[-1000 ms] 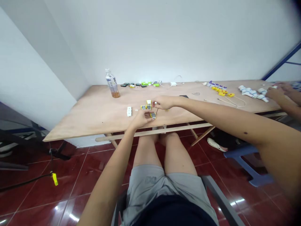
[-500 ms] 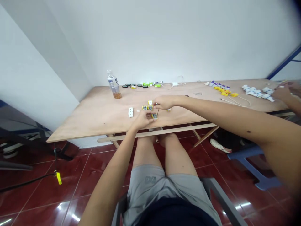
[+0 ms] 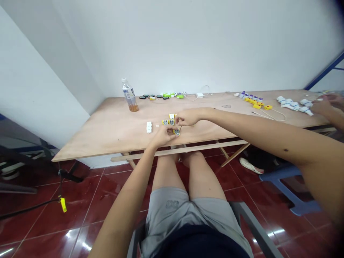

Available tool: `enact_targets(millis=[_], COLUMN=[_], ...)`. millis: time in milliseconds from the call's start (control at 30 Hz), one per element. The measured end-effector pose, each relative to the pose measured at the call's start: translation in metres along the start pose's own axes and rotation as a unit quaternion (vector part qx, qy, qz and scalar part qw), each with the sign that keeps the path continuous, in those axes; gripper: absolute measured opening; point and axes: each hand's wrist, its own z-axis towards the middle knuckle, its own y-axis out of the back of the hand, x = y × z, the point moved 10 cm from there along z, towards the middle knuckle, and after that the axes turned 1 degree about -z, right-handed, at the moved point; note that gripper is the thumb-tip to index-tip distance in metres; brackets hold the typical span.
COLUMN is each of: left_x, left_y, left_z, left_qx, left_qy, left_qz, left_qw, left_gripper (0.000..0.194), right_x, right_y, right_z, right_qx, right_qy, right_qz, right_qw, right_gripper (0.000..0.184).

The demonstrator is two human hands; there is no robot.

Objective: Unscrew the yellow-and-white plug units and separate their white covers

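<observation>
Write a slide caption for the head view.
Left hand grips a small yellow-and-grey block; right hand holds a thin rod-like tool.

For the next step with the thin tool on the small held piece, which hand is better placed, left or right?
Right, most likely. The right hand holds the thin tool, its lower end close to the small piece. The left hand has its grip on that piece, so it seems better for steadying.

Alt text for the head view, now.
Left hand holds a small yellow-and-grey block at a wooden table's front edge; right hand holds a thin tool to it. Similar blocks lie just beyond.
</observation>
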Motion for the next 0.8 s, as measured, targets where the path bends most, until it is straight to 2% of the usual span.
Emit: enact_targets(millis=[133, 267, 500, 800], left_x=[0.0009, 0.0006, -0.0029, -0.0041], left_y=[0.0002, 0.0001, 0.0016, 0.0019], left_z=[0.0009, 0.0011, -0.0002, -0.0009], left_qx=[-0.004, -0.005, -0.010, -0.010], left_qy=[-0.001, -0.004, -0.008, -0.003], left_qz=[0.002, 0.004, 0.014, 0.015], left_qw=[1.000, 1.000, 1.000, 1.000], left_gripper=[0.028, 0.027, 0.028, 0.031], right_x=[0.0066, 0.0062, 0.0010, 0.0097], right_y=[0.0022, 0.0023, 0.0105, 0.0015], right_z=[-0.0022, -0.0022, 0.0004, 0.0029], right_qx=[0.000, 0.006, -0.057, -0.024], right_qy=[0.019, 0.013, 0.053, 0.052], right_qz=[-0.003, -0.006, 0.033, 0.039], right_qw=[1.000, 1.000, 0.996, 0.998], right_gripper=[0.037, 0.030, 0.027, 0.026])
